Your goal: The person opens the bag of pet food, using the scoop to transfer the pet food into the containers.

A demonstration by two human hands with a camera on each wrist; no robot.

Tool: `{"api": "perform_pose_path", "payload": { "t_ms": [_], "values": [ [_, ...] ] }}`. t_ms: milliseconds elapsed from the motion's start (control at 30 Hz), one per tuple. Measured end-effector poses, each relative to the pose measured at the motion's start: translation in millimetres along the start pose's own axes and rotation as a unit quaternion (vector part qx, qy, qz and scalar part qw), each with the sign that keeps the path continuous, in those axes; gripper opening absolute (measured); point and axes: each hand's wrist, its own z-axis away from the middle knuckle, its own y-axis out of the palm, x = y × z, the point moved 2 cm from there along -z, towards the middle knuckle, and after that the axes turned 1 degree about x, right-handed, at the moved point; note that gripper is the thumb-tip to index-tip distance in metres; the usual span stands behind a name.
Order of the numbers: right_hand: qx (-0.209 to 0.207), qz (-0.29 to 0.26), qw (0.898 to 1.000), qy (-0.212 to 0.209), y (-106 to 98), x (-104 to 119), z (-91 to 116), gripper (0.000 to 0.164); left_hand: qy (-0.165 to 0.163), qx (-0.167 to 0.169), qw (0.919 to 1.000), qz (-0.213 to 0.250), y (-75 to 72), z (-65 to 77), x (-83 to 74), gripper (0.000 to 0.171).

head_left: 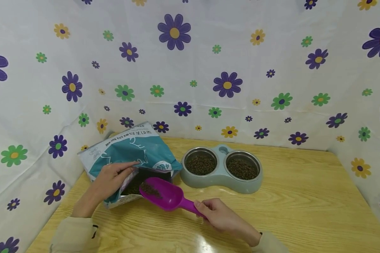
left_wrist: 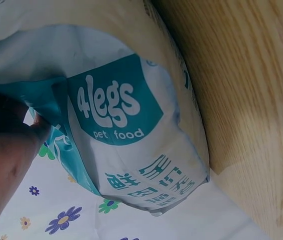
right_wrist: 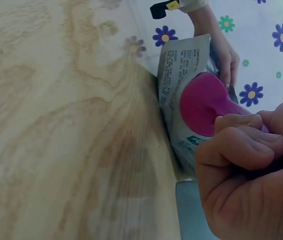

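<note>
A teal and white pet food bag (head_left: pixel 136 147) lies on its side at the left of the table, its mouth facing the front. My left hand (head_left: pixel 112 181) pinches the upper rim of that mouth; in the left wrist view, dark shadow hides most of its fingers. My right hand (head_left: pixel 220 214) grips the handle of a magenta scoop (head_left: pixel 169 195). Some brown kibble (head_left: pixel 150 189) lies in the scoop's front end, which is at the bag's mouth. In the right wrist view, curled fingers (right_wrist: pixel 241 145) wrap the handle, and the scoop's underside shows.
Right of the bag stands a blue-grey double feeder (head_left: pixel 221 172). Both its metal bowls, the left bowl (head_left: pixel 201 161) and the right bowl (head_left: pixel 242 166), contain brown kibble. A flower-print cloth (head_left: pixel 196 63) hangs behind and beside the wooden table (head_left: pixel 304 196).
</note>
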Motion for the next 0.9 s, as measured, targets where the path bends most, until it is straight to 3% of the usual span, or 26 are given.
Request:
{"api": "perform_pose_path", "payload": {
  "t_ms": [133,900],
  "values": [
    [-0.007,-0.01,1.0,-0.022,1,-2,1,0.061,0.002,0.003,1.0,0.008,0.8,0.2,-0.2,0.031],
    [0.012,-0.1,0.993,-0.058,-13,4,18,0.062,0.016,-0.006,0.9997,0.019,0.8,0.8,-2.2,0.03]
  ]
}}
